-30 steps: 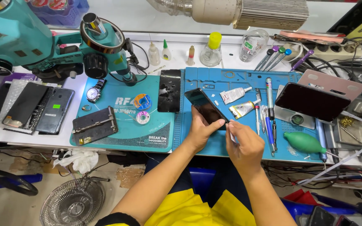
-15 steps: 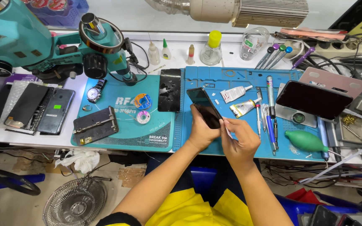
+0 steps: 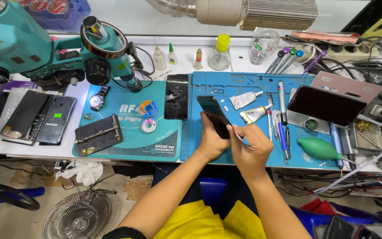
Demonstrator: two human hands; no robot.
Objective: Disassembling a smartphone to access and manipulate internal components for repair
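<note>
My left hand (image 3: 212,142) grips a black smartphone (image 3: 213,116) from below, tilted up over the blue work mat (image 3: 253,84). My right hand (image 3: 250,150) pinches a thin pale tool (image 3: 237,135) whose tip rests against the phone's right edge. Both hands are close together above the mat's front middle. Beside them on the mat lie two small tubes (image 3: 247,99) and several pens and tweezers (image 3: 281,119).
A teal microscope (image 3: 32,48) stands at the back left. On the teal mat (image 3: 111,146) lie a cracked phone panel (image 3: 176,96), a wristwatch (image 3: 97,100) and a circuit holder (image 3: 98,134). Phones (image 3: 40,117) lie far left. A green blower (image 3: 319,148) and a tablet (image 3: 328,105) sit right.
My right hand has moved left and up along the phone's right edge with the tool. The left hand has kept holding the phone in nearly the same place.
</note>
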